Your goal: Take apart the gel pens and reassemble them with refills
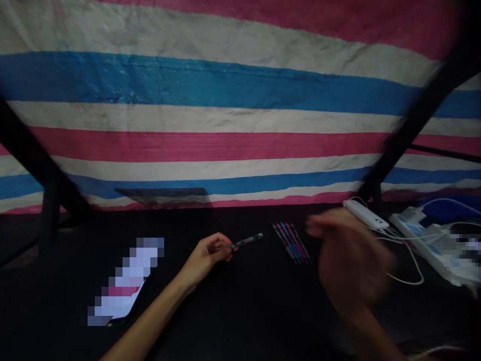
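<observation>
Between the fingers of my left hand is a slim pen, its clear-looking end pointing right and slightly up. Several pens in dark, blue and pink tones lie side by side on the black table surface, to the right of the held pen. My right hand is raised to the right of that row, close to the camera and smeared by motion. Its fingers are too blurred to show whether anything is in them.
A lit phone, partly pixelated, lies at the left. At the right are a white power bank, a power strip and loose white cables. A striped plastic sheet hangs behind, between dark slanted posts.
</observation>
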Demonstrator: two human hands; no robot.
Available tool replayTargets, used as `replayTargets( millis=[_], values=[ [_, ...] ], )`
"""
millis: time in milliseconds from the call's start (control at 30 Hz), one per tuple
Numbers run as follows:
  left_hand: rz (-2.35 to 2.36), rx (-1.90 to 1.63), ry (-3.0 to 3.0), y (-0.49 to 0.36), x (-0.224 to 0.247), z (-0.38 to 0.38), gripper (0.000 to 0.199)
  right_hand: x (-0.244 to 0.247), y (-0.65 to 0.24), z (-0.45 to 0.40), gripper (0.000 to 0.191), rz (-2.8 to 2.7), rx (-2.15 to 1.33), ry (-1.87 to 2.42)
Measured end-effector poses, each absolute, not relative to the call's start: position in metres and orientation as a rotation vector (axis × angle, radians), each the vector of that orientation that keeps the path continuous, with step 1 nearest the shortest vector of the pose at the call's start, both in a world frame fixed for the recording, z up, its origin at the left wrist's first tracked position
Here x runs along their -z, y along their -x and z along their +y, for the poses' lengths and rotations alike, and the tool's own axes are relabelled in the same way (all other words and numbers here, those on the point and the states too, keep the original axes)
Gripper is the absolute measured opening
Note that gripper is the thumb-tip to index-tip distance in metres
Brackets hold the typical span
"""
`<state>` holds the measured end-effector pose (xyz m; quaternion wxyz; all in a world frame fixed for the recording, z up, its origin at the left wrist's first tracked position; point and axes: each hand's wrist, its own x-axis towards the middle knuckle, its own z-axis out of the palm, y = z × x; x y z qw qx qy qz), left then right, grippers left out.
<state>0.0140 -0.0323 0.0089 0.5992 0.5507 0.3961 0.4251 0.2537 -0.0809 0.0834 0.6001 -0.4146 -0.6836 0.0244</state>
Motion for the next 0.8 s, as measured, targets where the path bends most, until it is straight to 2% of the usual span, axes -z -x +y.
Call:
replayTargets(
  millis=[133,200,300,400,600,800],
  values=[
    [0.974,-0.985,-1.455,-0.015,-0.006,-0.033,0.011,-0.063,-0.241,-0.033,0.02,-1.931,-0.309,1.178],
    [0.98,-1.023,-1.481,-0.016,-0.004,-0.032,0.011,-0.047,-0.242,-0.016,0.029,-2.079,-0.514,1.279],
    [1.027,-1.078,-1.504,-0.015,-0.003,-0.032,0.01,-0.026,-0.247,-0.008,0.044,-2.086,-0.893,1.318],
    [1.114,-1.109,-1.624,-0.015,-0.003,-0.033,0.009,-0.016,-0.251,-0.012,0.038,-1.979,-1.136,1.239],
    [1.336,-1.093,-2.141,-0.017,-0.003,-0.039,0.012,-0.008,-0.253,-0.013,0.028,-1.706,-1.339,1.183],
    [1.397,-1.112,-2.187,-0.011,0.0,-0.035,0.01,-0.005,-0.251,-0.014,0.022,-1.654,-1.362,1.134]
  ],
)
